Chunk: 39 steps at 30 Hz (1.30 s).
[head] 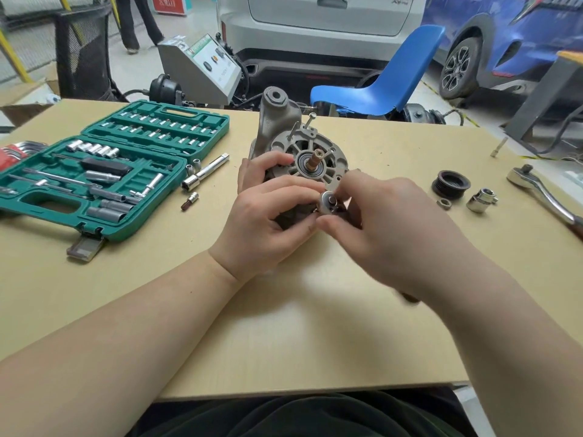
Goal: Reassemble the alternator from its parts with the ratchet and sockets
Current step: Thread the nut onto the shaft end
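The grey alternator (pixel 310 156) stands on the table (pixel 299 326), its copper-tipped shaft (pixel 316 156) facing me and two long bolts sticking out at its top. My left hand (pixel 268 222) grips the housing's near left side. My right hand (pixel 385 225) pinches a small ratchet (pixel 328 201) by its round head against the alternator's lower rim; the handle runs hidden under the palm, with its dark end (pixel 410 299) showing by the wrist. The black pulley (pixel 451 183), a nut (pixel 444 203) and a large socket (pixel 481 200) lie to the right.
An open green socket case (pixel 104 171) fills the table's left side, with an extension bar (pixel 205 171) and loose sockets beside it. A big chrome ratchet (pixel 545 193) lies at the right edge. A loose bolt (pixel 499 146) stands far right. A blue chair (pixel 385 80) sits behind.
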Available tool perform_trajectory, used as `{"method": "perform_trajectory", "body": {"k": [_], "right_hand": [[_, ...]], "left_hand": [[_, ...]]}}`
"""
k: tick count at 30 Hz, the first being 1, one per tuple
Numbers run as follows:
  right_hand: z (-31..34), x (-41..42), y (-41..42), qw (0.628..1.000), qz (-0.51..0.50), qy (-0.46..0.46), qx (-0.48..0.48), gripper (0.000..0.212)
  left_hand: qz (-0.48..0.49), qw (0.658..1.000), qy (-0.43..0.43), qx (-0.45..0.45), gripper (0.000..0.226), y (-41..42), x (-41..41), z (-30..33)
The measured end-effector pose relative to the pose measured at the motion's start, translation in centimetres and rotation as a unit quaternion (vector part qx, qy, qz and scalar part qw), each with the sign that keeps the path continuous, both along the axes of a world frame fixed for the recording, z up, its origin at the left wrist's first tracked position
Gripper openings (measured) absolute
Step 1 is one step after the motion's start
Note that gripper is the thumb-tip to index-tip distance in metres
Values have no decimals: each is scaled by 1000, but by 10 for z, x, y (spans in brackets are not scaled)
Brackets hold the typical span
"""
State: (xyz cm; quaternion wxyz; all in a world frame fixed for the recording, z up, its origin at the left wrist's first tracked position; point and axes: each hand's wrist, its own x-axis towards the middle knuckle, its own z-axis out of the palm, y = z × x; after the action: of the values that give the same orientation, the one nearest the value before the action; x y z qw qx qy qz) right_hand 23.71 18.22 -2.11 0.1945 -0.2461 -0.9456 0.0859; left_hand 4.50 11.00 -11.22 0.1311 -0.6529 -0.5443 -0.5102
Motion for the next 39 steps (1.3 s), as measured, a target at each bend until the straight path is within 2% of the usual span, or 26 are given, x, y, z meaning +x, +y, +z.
{"method": "perform_trajectory", "body": {"k": [4, 7, 9, 11, 15, 17, 19, 21, 23, 24, 26, 28, 32, 35, 36, 39], "right_hand": [[-10, -2, -9, 999, -12, 31, 9, 26], [3, 0, 3, 999, 20, -7, 34, 18], [12, 1, 7, 999, 48, -13, 5, 20], [14, 0, 4, 999, 23, -28, 10, 18], [-2, 1, -6, 997, -44, -16, 60, 34], [-3, 0, -8, 997, -32, -5, 67, 28], [1, -3, -5, 997, -1, -9, 79, 12], [5, -5, 0, 995, 33, -19, 89, 17], [9, -6, 1, 995, 23, -34, 93, 13], [9, -5, 1, 995, 3, -42, 91, 14], [7, -3, 1, 994, -33, -43, 95, 29], [4, -2, -1, 994, -35, -40, 99, 33], [6, -5, 0, 996, 19, -25, 82, 14], [13, -6, 2, 996, 26, -21, 84, 13], [13, -7, 2, 996, 7, -23, 90, 14], [8, -6, -1, 990, -47, -33, 128, 40]], "left_hand": [[7, 1000, -10, 2, 11, -1, 1, 0], [2, 1000, 1, 2, 12, -1, 1, 2], [7, 1000, 0, -2, 12, 0, 2, 1], [8, 1000, -4, 3, 13, -1, 3, 0], [12, 1000, -11, -1, 13, -1, 3, 1], [8, 1000, -7, -2, 11, -1, 3, 1], [4, 1000, -5, 1, 10, -1, 3, 1], [4, 1000, -3, 1, 10, -1, 2, 1], [6, 1000, -4, 5, 12, 0, 3, 0], [9, 1000, -7, 6, 14, 0, 3, -1], [13, 1000, -18, 8, 16, 1, 3, -1], [13, 999, -27, 14, 15, 2, 4, -1], [4, 1000, -24, 12, 9, 2, 2, -2], [6, 1000, -16, 6, 11, 2, 2, -2], [6, 1000, -16, 7, 11, 2, 2, -2], [10, 1000, -23, 11, 15, 1, 3, -2]]}}
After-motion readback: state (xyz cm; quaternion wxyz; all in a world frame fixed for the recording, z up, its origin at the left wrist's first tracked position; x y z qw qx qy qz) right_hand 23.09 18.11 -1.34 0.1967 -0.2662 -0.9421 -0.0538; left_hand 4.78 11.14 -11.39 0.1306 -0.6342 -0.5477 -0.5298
